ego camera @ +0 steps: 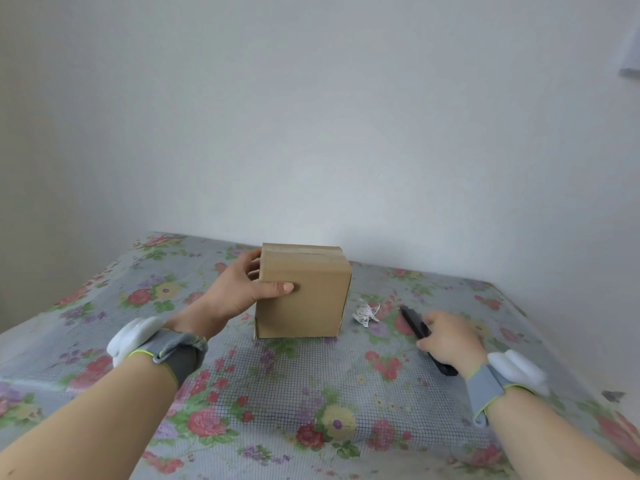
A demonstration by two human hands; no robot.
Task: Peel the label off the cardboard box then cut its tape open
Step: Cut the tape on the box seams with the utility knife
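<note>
A brown cardboard box [311, 306] stands upright on the table, a strip of clear tape [301, 251] running along its top. My left hand [239, 289] grips the box's left edge, thumb on the front face and fingers behind. A crumpled white label [365, 313] lies on the cloth just right of the box. My right hand [450, 337] holds a black utility knife [415, 325] to the right of the box, its tip pointing up and left, close to the cloth. The knife is apart from the box.
The table wears a floral cloth [311, 393] under clear grid-patterned plastic. A white wall [311, 133] rises right behind the box. The table's edges fall away at left and right. Both wrists wear grey bands with white pads.
</note>
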